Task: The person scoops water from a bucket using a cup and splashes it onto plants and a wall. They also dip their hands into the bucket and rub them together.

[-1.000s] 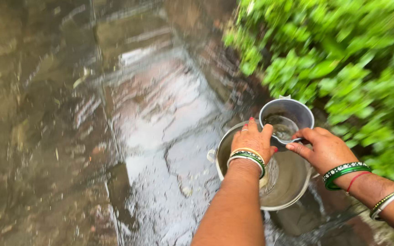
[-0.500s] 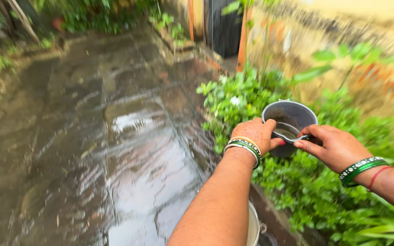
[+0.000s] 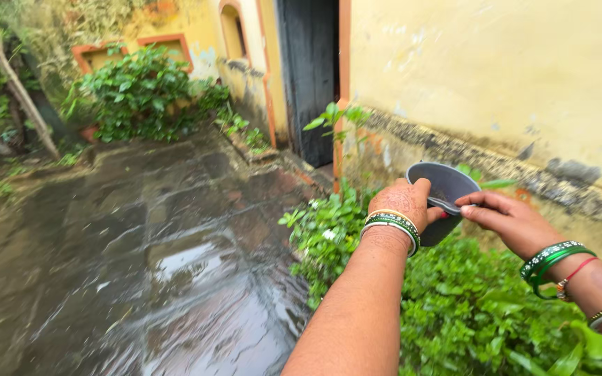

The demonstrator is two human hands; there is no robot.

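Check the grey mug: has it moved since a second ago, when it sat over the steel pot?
Yes. The grey mug, held by the left hand and right hand, has come up and away from the pot, now out of view, and sits over the green plants by the yellow wall.

This is the outdoor yard of a house, wet with rain. A paved stone floor [image 3: 148,230] shines with standing water and runs beside a weathered yellow wall [image 3: 496,76] with a dark, stained base, and a dark door [image 3: 309,76] in an orange frame stands in that wall. Leafy green plants [image 3: 468,313] grow along the foot of the wall, a bush [image 3: 141,94] fills the far corner under arched window frames, and a thin tree trunk [image 3: 15,83] leans at the left edge.
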